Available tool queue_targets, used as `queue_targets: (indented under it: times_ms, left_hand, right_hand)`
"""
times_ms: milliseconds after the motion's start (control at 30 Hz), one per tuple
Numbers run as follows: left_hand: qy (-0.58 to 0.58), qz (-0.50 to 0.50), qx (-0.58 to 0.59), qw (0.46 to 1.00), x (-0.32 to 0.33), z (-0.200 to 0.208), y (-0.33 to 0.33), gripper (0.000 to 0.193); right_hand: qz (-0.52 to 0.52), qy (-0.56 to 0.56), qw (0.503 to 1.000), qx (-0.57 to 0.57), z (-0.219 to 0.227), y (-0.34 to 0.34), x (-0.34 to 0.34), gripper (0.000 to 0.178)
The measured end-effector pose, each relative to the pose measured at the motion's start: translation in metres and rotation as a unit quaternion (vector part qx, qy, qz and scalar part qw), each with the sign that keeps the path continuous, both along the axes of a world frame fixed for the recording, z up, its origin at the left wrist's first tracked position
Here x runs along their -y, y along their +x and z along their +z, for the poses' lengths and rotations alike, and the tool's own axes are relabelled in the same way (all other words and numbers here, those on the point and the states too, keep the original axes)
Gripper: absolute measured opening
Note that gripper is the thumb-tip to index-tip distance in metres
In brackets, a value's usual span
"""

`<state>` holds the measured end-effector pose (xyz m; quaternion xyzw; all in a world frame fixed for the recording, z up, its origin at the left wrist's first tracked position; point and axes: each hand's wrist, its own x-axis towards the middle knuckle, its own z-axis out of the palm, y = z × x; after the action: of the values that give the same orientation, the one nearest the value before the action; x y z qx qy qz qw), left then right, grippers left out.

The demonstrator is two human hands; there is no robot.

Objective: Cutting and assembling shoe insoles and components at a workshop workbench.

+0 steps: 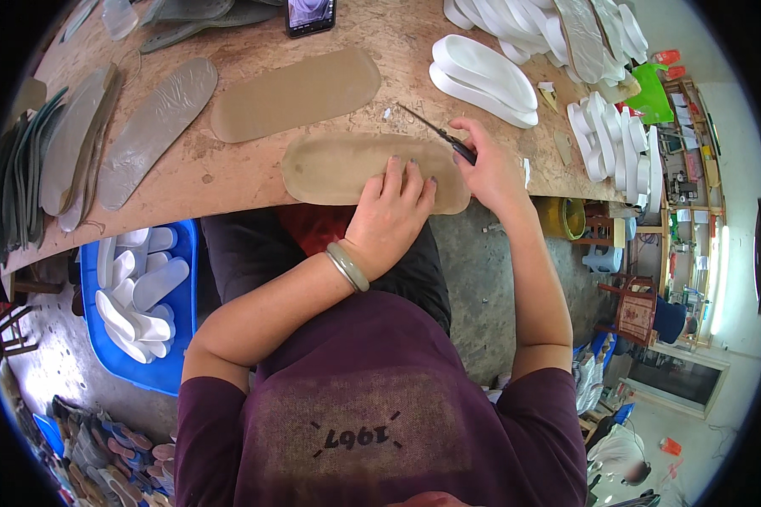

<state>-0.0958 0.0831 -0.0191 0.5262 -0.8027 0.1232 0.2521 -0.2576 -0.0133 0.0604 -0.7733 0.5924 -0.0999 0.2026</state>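
While the left hand (391, 207) lies with fingers slightly spread on a tan sheet (325, 169) at the table's (249, 173) near edge, the right hand (492, 173) grips a black-handled tool (457, 145); beyond lie a second sheet (296, 95) and white soles (482, 78).

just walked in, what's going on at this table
A person's left hand rests on a tan sole-shaped sheet at the near edge of the table. The right hand grips a thin, dark-handled tool, its tip pointing away and leftward. Another tan sheet lies beyond, with white soles farther right.
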Motion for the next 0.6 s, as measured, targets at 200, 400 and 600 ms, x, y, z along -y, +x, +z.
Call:
queue_targets:
  times_ms: [200, 400, 600]
  left_hand:
    - [-0.006, 0.002, 0.0, 1.0, 0.002, 0.001, -0.001, 0.039]
    - [0.008, 0.011, 0.022, 1.0, 0.0, 0.003, -0.004, 0.039]
    - [0.114, -0.029, -0.01, 0.993, 0.007, 0.039, 0.005, 0.037]
  right_hand:
    - [0.204, -0.235, 0.946, -0.089, -0.021, -0.011, 0.0, 0.043]
    - [0.241, -0.287, 0.927, 0.026, -0.038, -0.022, 0.003, 0.039]
    - [0.049, -0.182, 0.982, 0.026, -0.027, -0.041, 0.04, 0.038]
